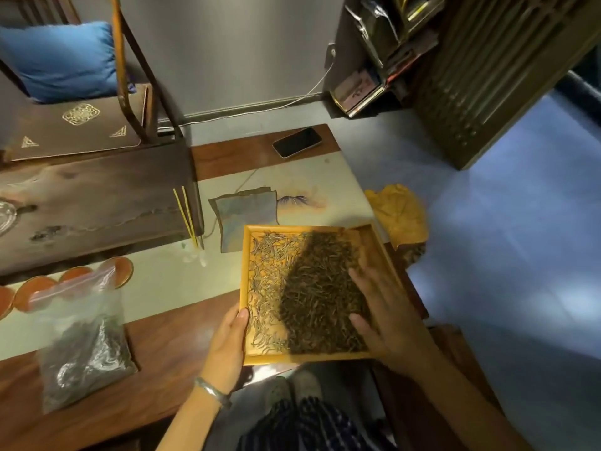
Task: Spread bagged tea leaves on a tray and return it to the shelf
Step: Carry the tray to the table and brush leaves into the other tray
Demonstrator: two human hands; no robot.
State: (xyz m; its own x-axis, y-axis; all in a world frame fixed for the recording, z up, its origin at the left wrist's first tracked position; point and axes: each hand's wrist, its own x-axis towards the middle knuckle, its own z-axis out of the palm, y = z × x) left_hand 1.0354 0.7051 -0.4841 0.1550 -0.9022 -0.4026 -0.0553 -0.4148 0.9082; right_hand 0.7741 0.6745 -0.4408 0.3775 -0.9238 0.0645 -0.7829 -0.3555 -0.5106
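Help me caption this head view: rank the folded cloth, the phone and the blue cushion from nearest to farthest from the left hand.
From the left hand, gripping the tray's near-left edge:
1. Folded cloth, just beyond the tray.
2. Phone, far end of the table.
3. Blue cushion, on the chair, far left.

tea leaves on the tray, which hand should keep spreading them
Right. The right hand lies flat on the tea leaves, while the left hand grips the tray by its near-left edge.
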